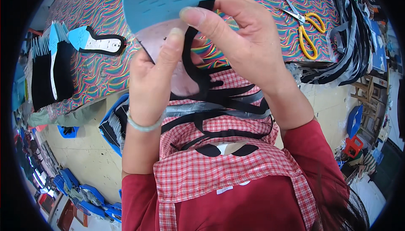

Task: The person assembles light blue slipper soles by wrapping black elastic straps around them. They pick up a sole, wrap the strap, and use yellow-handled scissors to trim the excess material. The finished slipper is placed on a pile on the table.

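Note:
Both my hands hold up an insole with a light blue, slotted front point(162, 1) and a pale pinkish heel part point(185, 81). A black edging strip point(188, 58) runs along its right side and down toward my lap. My left hand point(149, 77) grips the insole's left edge, thumb on top and fingers behind it. My right hand point(249, 41) pinches the right edge with its strip, the thumb lying on the blue part. Across my checked apron point(219, 170) lie several loose black and grey strips point(194, 108).
Yellow-handled scissors point(304, 24) lie part open at the right of the patterned table point(103, 3). Black and grey strips point(348, 45) hang over its right end. At the left are a black-edged insole point(101, 44) and a stack of insoles point(52, 62). A blue bin point(110, 123) stands below.

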`<state>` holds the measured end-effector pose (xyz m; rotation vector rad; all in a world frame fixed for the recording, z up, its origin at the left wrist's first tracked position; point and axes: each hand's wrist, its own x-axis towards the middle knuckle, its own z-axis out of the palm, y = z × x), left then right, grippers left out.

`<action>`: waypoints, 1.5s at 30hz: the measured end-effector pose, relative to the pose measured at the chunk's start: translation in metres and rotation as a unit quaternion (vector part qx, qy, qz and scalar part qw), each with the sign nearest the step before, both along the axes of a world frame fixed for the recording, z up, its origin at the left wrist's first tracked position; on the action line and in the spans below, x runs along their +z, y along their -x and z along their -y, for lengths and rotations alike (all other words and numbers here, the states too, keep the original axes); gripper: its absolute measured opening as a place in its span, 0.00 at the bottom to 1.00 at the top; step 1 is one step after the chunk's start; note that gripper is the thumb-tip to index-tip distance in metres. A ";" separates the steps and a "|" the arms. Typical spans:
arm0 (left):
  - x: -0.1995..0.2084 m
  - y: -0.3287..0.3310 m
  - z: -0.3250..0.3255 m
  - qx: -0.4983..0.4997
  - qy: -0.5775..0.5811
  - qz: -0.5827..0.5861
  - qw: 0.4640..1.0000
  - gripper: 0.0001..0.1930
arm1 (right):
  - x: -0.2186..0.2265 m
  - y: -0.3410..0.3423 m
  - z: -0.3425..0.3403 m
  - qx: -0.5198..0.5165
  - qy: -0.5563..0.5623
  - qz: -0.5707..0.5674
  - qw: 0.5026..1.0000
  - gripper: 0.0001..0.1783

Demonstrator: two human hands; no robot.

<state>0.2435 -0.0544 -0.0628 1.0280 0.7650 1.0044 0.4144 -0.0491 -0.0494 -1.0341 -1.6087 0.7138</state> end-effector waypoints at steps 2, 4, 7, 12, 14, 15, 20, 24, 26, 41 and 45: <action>-0.001 -0.002 0.003 0.088 -0.132 -0.135 0.978 0.15 | -0.001 0.000 0.001 -0.010 -0.053 0.041 0.998 0.08; -0.007 -0.003 0.001 0.100 -0.120 -0.099 0.983 0.15 | 0.000 0.001 0.003 -0.021 -0.083 0.064 0.994 0.07; -0.006 -0.005 0.001 0.085 -0.058 0.004 0.995 0.17 | 0.009 0.004 0.007 -0.011 -0.072 0.085 0.994 0.07; -0.005 0.015 -0.010 -0.048 -0.043 0.115 0.991 0.22 | 0.005 0.010 0.008 0.069 0.122 -0.180 0.974 0.22; 0.004 0.009 -0.011 0.013 -0.051 0.105 0.993 0.21 | -0.012 0.002 0.013 0.044 0.169 -0.124 0.977 0.29; 0.003 0.012 -0.014 0.014 -0.081 0.090 0.993 0.22 | -0.029 -0.002 0.018 0.155 0.289 -0.148 0.933 0.35; 0.003 0.013 -0.009 0.057 -0.017 0.225 0.973 0.20 | -0.004 -0.002 0.021 0.074 0.035 0.066 0.994 0.21; 0.009 0.020 -0.011 0.031 0.075 0.343 0.936 0.16 | -0.007 0.003 0.035 0.023 -0.046 0.238 0.970 0.17; 0.012 0.020 -0.010 0.011 0.102 0.390 0.915 0.16 | -0.017 0.006 0.044 0.022 -0.024 0.228 0.973 0.21; 0.045 0.041 -0.007 0.026 -0.492 -0.424 0.760 0.13 | 0.027 -0.018 0.033 0.113 0.030 0.267 0.957 0.16; 0.051 0.044 -0.016 -0.152 -0.424 -0.422 0.787 0.11 | 0.039 -0.018 0.024 0.137 -0.028 0.327 0.935 0.18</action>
